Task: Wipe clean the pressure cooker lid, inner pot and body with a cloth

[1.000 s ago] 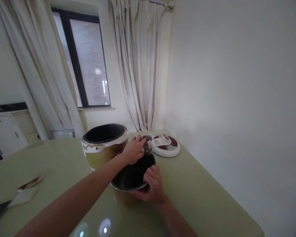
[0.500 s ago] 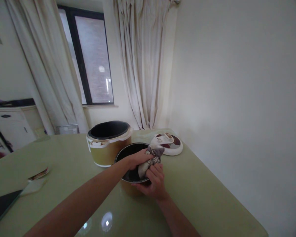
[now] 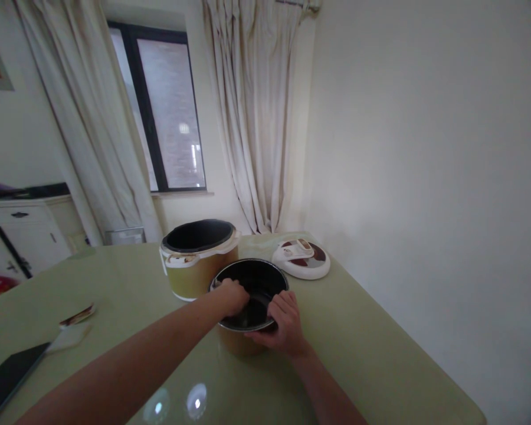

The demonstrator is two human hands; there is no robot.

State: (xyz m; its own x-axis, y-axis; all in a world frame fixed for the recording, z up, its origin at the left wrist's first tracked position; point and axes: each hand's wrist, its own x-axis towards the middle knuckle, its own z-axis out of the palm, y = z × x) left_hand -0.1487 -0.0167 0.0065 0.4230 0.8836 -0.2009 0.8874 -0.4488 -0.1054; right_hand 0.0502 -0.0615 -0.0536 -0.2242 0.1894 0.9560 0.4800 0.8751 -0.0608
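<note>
An inner pot [image 3: 243, 345] with a dark inside and tan outside stands on the table, its mouth tilted toward me. My left hand [image 3: 232, 296] reaches into it at the left wall, fingers closed on a cloth [image 3: 217, 284]. Only a small pale edge of that cloth shows; the rest is hidden behind the hand. On the near right side, my right hand [image 3: 283, 324] grips the pot's rim, fingers over the edge and thumb along the outside.
Behind the pot sits a rice cooker body [image 3: 190, 280] with its top uncovered. Its white and brown lid [image 3: 307, 268] lies to the right, close to the wall. A dark flat board [image 3: 13, 378] and a small item [image 3: 77, 316] are on the table [image 3: 137, 295] at left.
My left hand has moved with the cloth from the pot's right rim to its inner left wall. My right hand stays on the rim. The view has shifted slightly.
</note>
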